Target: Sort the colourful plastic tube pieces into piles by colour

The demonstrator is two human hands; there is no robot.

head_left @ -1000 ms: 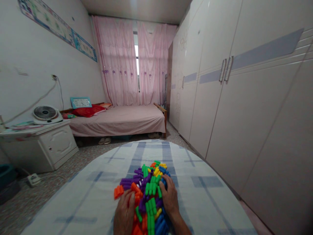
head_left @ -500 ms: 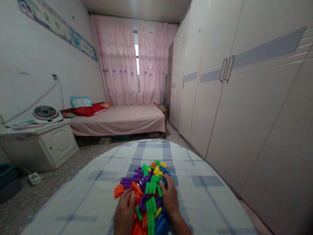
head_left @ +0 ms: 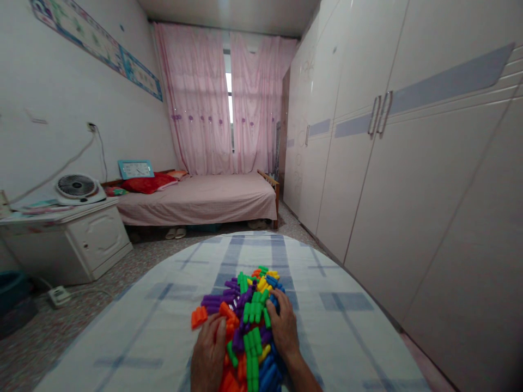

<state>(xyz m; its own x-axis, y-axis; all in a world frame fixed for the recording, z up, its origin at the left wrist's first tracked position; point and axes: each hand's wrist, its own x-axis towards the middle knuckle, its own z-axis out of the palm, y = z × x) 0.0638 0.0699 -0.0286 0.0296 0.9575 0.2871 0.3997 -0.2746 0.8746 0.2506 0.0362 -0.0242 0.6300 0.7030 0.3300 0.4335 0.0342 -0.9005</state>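
A heap of plastic building blocks lies on the table, its pieces tube-shaped and partly joined in strips. Green blocks (head_left: 254, 312) run down the middle, purple blocks (head_left: 216, 302) lie at the left, and yellow blocks (head_left: 263, 286) sit at the far end. Blue blocks (head_left: 269, 375) line the near right side. My left hand (head_left: 208, 351) rests against the left flank, fingers stretched along the orange blocks (head_left: 229, 311). On the opposite flank, my right hand (head_left: 285, 325) lies with fingers apart, touching blue and green pieces. Neither hand grips a block visibly; some pieces under the fingers are hidden.
The round table (head_left: 163, 321) has a checked white-and-blue cloth. Beyond it stands a bed (head_left: 204, 198) below pink curtains (head_left: 196, 98). A tall wardrobe (head_left: 429, 190) lines the right side. At left, a fan (head_left: 77, 188) sits on a white cabinet (head_left: 98, 239).
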